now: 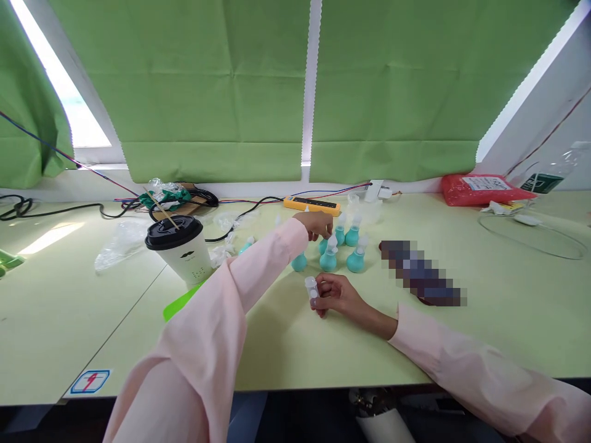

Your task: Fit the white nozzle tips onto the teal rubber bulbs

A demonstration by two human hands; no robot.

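My left hand [318, 224] reaches over a cluster of teal squeeze bulbs with clear nozzles, its fingers curled down and closed at the top of one teal squeeze bulb [323, 247]. The fingers hide that bulb's nozzle. Nearer to me, a teal bulb [327, 261] and another teal bulb [355, 261] stand upright on the table. My left sleeve partly covers a further bulb [299, 263]. Just in front of the cluster, my right hand [335, 295] pinches a small translucent plastic tube [311, 285] between thumb and fingers, held roughly upright.
On the left stands a paper cup [184, 258] with a black lid and a stick, beside a bright green piece [180, 303]. A yellow power strip [311, 205] and cables lie along the back. To the right are a blurred-out dark object [420, 274] and a red package [484, 189].
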